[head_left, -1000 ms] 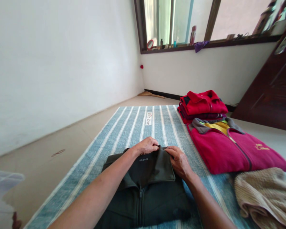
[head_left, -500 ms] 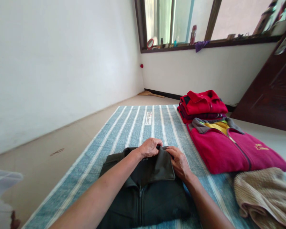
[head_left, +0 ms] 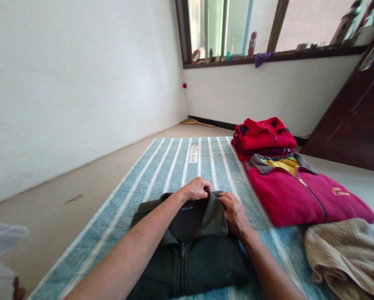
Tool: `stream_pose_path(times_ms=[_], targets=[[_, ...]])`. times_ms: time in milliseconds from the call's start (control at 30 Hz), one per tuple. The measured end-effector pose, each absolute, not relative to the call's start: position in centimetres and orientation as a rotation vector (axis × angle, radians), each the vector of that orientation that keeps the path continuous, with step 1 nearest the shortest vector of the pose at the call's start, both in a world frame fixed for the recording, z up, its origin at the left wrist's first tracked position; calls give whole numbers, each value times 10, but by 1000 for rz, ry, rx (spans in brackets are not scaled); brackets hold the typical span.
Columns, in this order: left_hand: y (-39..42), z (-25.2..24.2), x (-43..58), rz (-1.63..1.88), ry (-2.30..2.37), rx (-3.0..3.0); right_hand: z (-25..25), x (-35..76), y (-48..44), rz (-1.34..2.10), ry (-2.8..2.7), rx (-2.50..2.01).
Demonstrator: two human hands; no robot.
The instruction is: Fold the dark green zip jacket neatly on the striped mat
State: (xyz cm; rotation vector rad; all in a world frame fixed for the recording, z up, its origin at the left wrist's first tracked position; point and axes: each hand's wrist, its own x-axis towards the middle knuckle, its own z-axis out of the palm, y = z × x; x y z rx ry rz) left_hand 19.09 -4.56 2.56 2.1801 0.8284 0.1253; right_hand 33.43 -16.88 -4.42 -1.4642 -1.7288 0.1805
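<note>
A folded dark green zip jacket (head_left: 193, 258) lies on a blue striped mat (head_left: 174, 166) in front of me. My left hand (head_left: 195, 189) is closed, pinching the back edge of the jacket's collar (head_left: 212, 216). My right hand (head_left: 235, 213) rests on the collar's right side, fingers curled and gripping the fabric. Both forearms reach in from the bottom of the view across the jacket.
To the right a magenta fleece jacket (head_left: 299, 196) lies flat, with a folded red pile (head_left: 265, 137) behind it and a beige knit piece (head_left: 349, 254) in front. A dark door (head_left: 358, 116) stands at right. A window sill (head_left: 268, 56) holds small bottles. Bare floor lies left.
My left hand has shifted slightly along the collar's back edge, curling tighter on it. The right hand and the jacket have barely moved.
</note>
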Motion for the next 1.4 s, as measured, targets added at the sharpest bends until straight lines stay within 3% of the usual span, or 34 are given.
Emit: stream_pose_path(times_ms=[333,867,1200,1400], targets=[[-45,27,191,122,887,2101,-32,331,-177,-46,-1964,-1592],[-40,27,190,103,947,1951,-24,341,-183,170,-1753,-1189],[-39,24,190,111,907,2042,-3,317,-172,-63,-1748,-1692],[-37,23,189,114,887,2024,13,298,-158,-25,-1743,-2000]])
